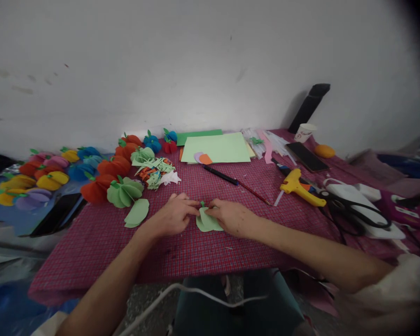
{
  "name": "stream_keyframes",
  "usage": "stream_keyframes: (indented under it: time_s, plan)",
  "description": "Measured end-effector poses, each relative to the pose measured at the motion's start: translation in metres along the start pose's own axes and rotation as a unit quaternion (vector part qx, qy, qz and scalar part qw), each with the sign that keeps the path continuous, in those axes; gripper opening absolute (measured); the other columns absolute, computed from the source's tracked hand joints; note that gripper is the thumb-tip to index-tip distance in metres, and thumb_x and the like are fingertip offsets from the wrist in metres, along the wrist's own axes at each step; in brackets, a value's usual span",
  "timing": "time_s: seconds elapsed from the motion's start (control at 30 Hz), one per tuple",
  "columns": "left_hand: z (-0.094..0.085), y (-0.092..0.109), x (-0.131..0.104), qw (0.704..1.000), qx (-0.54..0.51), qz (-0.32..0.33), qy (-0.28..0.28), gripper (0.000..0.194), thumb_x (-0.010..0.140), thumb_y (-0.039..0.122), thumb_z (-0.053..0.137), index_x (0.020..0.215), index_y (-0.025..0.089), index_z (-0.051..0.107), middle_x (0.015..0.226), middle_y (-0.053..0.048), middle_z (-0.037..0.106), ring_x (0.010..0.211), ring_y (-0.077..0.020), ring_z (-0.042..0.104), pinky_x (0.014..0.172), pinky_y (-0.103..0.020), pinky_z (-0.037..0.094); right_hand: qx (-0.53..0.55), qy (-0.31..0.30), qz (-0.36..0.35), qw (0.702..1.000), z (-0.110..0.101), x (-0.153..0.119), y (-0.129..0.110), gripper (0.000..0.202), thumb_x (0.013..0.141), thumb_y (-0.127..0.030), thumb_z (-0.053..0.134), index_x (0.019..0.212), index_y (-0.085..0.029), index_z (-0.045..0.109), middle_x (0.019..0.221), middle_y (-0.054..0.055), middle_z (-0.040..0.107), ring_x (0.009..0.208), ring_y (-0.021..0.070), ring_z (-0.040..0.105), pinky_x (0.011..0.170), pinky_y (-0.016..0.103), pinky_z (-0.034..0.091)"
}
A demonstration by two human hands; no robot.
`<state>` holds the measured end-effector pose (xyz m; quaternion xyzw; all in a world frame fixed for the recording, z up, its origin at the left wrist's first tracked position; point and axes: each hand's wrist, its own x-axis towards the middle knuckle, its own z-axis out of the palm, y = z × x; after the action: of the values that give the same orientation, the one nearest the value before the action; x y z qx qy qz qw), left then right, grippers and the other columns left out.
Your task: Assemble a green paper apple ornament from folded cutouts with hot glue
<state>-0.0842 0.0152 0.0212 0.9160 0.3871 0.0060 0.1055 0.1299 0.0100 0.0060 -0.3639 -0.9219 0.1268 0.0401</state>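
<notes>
A light green paper pumpkin [206, 224] with a small darker green stem lies on the table in front of me. My left hand [175, 215] reaches in from its left, the thumb and index finger closed at its upper left edge. From the other side my right hand [233, 217] has its fingertips bent together on the upper right of the same paper, close to the stem. Partly hidden fingertips make the exact hold hard to see. A separate stack of cut light green paper [137, 213] rests left of my left hand, beside a finished light green paper pumpkin [125, 192].
Colourful paper pumpkins [52, 179] crowd the left. Paper scraps [157, 172], green sheets [219, 147], a black pen [220, 174] and a pencil [255, 193] lie beyond my hands. To the right are a yellow glue gun [297, 186], scissors [357, 210], a phone [308, 156] and a paper cup [304, 132].
</notes>
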Motion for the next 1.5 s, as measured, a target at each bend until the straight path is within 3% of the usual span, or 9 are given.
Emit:
stream_keyframes:
  time_s: [0.2,0.27,0.37,0.53,0.77,0.97,1.13,1.33,1.5]
  plan:
    - [-0.009,0.008,-0.01,0.997,0.023,-0.037,0.064,0.028,0.072,0.008,0.041,0.076,0.021,0.065,0.102,-0.003,0.063,0.09,-0.0213,0.045,0.076,-0.04,0.03,-0.088,0.013,0.002,0.996,0.002,-0.003,-0.011,0.031,0.083,-0.015,0.04,0.11,-0.023,0.052,0.1,0.008,0.054,0.077,0.0179,0.054,0.059,0.027,0.039]
    - [-0.01,0.018,-0.015,0.996,0.029,-0.039,0.077,0.028,0.072,0.008,0.041,0.082,0.021,0.064,0.096,-0.003,0.064,0.088,-0.0209,0.045,0.077,-0.039,0.03,-0.102,0.016,0.003,0.995,0.003,-0.003,-0.013,0.032,0.084,-0.015,0.038,0.111,-0.023,0.051,0.101,0.008,0.054,0.076,0.0179,0.054,0.059,0.027,0.038]
    - [-0.005,0.033,-0.021,0.998,0.027,-0.012,0.062,0.035,0.073,0.009,0.042,0.101,0.023,0.059,0.104,-0.003,0.062,0.09,-0.0208,0.044,0.077,-0.039,0.03,-0.107,0.017,-0.003,0.994,0.002,-0.003,-0.013,0.029,0.083,-0.015,0.039,0.109,-0.021,0.052,0.098,0.008,0.054,0.075,0.0178,0.054,0.061,0.028,0.038]
    - [0.007,0.047,-0.022,0.999,0.03,-0.02,0.023,0.031,0.075,0.011,0.044,0.101,0.02,0.058,0.1,-0.004,0.062,0.088,-0.0208,0.044,0.079,-0.039,0.029,-0.106,0.016,-0.014,0.994,0.0,0.0,-0.01,0.025,0.081,-0.014,0.043,0.103,-0.02,0.053,0.094,0.006,0.053,0.078,0.0177,0.053,0.063,0.027,0.038]
    - [0.012,0.049,-0.016,0.998,0.039,-0.033,0.027,0.032,0.076,0.011,0.042,0.103,0.021,0.056,0.097,-0.005,0.059,0.089,-0.0208,0.044,0.077,-0.037,0.03,-0.138,0.031,-0.011,0.99,-0.003,0.008,-0.012,0.021,0.084,-0.017,0.043,0.1,-0.019,0.057,0.092,0.007,0.052,0.082,0.0194,0.049,0.064,0.029,0.039]
    - [0.017,0.052,-0.015,0.996,0.061,-0.05,0.042,0.034,0.078,0.011,0.04,0.107,0.021,0.054,0.109,-0.005,0.056,0.093,-0.0208,0.042,0.08,-0.037,0.03,-0.153,0.036,-0.009,0.988,-0.001,0.011,-0.016,0.018,0.085,-0.018,0.043,0.093,-0.017,0.06,0.092,0.008,0.052,0.084,0.0209,0.046,0.061,0.029,0.04]
    - [0.025,0.048,-0.023,0.994,0.099,-0.032,0.031,0.048,0.079,0.008,0.037,0.123,0.026,0.042,0.124,-0.002,0.05,0.091,-0.0205,0.042,0.076,-0.037,0.03,-0.171,0.056,-0.01,0.984,0.006,0.004,-0.016,0.024,0.086,-0.019,0.042,0.106,-0.019,0.054,0.094,0.008,0.052,0.085,0.0217,0.045,0.062,0.03,0.039]
    - [0.03,0.043,-0.041,0.992,0.122,-0.023,0.015,0.049,0.079,0.008,0.038,0.125,0.026,0.042,0.127,-0.003,0.049,0.09,-0.0201,0.043,0.075,-0.036,0.028,-0.196,0.065,-0.004,0.979,0.007,0.001,-0.021,0.025,0.084,-0.018,0.042,0.106,-0.019,0.054,0.094,0.008,0.052,0.085,0.0234,0.045,0.062,0.033,0.038]
    - [0.024,0.047,-0.04,0.994,0.108,-0.018,0.024,0.044,0.079,0.01,0.04,0.119,0.024,0.048,0.122,-0.004,0.053,0.091,-0.0201,0.043,0.075,-0.036,0.028,-0.193,0.066,0.005,0.979,0.003,0.001,-0.022,0.024,0.086,-0.02,0.039,0.105,-0.021,0.055,0.094,0.009,0.052,0.087,0.0235,0.045,0.063,0.033,0.037]
